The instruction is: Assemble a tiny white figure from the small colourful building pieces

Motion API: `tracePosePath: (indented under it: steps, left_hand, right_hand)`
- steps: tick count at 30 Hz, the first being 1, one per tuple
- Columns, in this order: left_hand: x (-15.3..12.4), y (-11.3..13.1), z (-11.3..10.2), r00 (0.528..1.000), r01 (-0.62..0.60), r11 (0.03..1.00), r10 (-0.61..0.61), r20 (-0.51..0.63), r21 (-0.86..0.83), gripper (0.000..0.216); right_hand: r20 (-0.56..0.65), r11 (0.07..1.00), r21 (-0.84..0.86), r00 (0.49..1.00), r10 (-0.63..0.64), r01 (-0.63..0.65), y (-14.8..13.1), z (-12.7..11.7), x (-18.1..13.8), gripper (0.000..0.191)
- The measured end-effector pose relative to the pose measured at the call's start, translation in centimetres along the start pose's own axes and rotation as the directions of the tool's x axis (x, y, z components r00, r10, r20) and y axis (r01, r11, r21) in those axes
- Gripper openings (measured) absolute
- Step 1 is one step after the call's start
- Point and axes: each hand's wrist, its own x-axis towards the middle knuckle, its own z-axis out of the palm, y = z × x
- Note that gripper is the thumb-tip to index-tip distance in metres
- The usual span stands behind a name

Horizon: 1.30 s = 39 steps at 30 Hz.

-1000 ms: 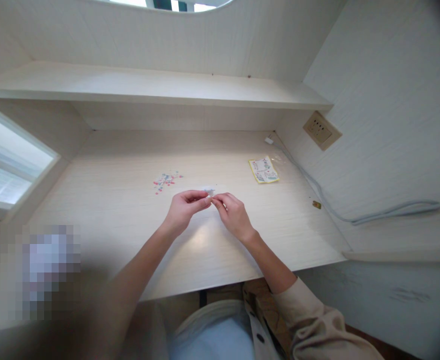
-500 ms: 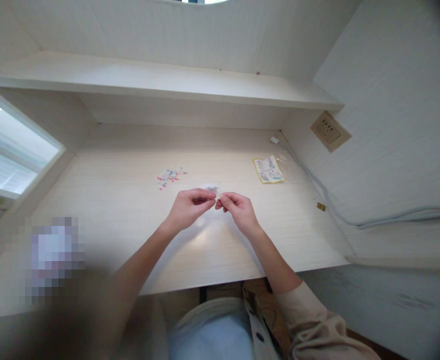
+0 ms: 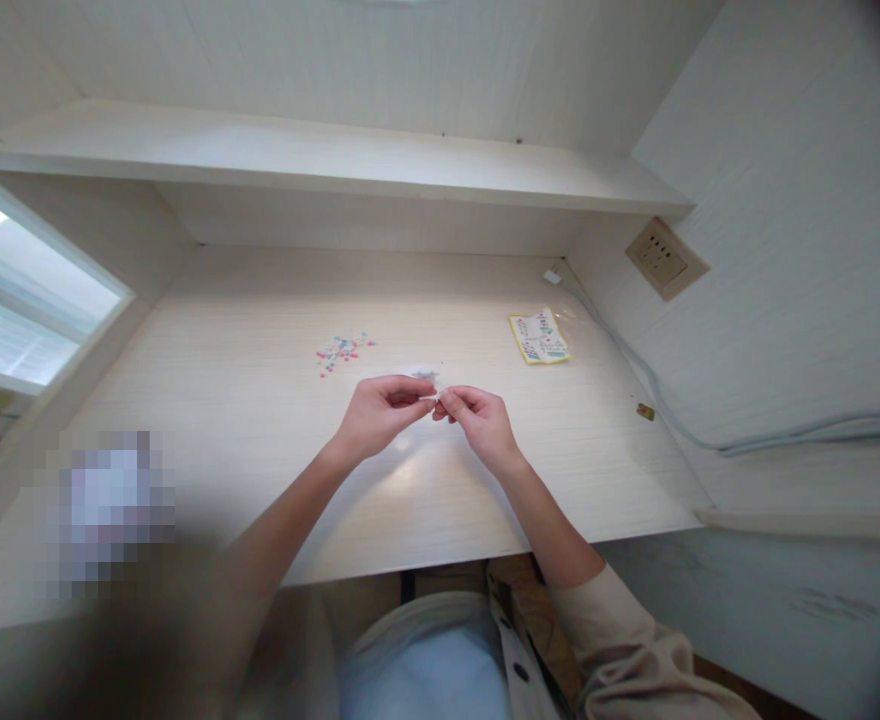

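Over the middle of the desk, my left hand [image 3: 384,410] and my right hand [image 3: 479,418] meet fingertip to fingertip. Both are closed in a pinch. Between them is something tiny and pale, too small to name. Just behind the fingertips lies a little pile of greyish bits [image 3: 425,375], partly hidden by my left hand. Further left, a scatter of small pink, red and blue pieces [image 3: 342,350] lies on the desk.
A printed card with a yellow border [image 3: 540,338] lies at the right, near a white plug [image 3: 552,277]. A grey cable [image 3: 680,430] runs along the right wall below a socket [image 3: 666,258]. A small greenish-brown object [image 3: 645,411] sits nearby. A shelf [image 3: 335,155] spans the back.
The view has shifted very slightly. My hands keep almost the same pose, with the fingertips a touch closer together. The pieces on the desk have not moved.
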Motion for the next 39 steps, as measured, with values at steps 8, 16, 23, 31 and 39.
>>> tracePosePath:
  steps: [8, 16, 23, 31, 39]
  left_hand:
    - [0.13, -0.25, -0.1, 1.0, 0.005, 0.999, -0.005, -0.003, 0.034, 0.021]
    - [0.21, -0.2, -0.15, 1.0, 0.003, 0.998, -0.004, 0.015, 0.06, 0.022]
    - [0.18, -0.39, -0.11, 0.998, 0.05, 0.998, -0.049, 0.028, -0.047, 0.026]
    - [0.17, -0.29, -0.11, 0.997, 0.073, 0.993, -0.07, 0.041, -0.096, 0.027]
    - [0.19, -0.35, -0.06, 0.996, 0.086, 0.989, -0.081, 0.042, -0.119, 0.028]
  right_hand:
    - [0.023, 1.0, 0.003, 1.0, 0.005, -0.005, -0.14, -0.07, -0.07, 0.03]
    - [0.04, 0.999, 0.037, 0.999, 0.022, -0.023, 0.12, -0.13, -0.09, 0.03]
    - [0.053, 0.995, 0.08, 0.997, 0.056, -0.061, -0.15, -0.04, -0.22, 0.031]
    - [0.042, 0.995, 0.086, 0.998, 0.052, -0.055, -0.07, 0.04, -0.21, 0.031]
    - [0.029, 0.992, 0.113, 0.998, 0.052, -0.055, 0.03, 0.05, -0.28, 0.029]
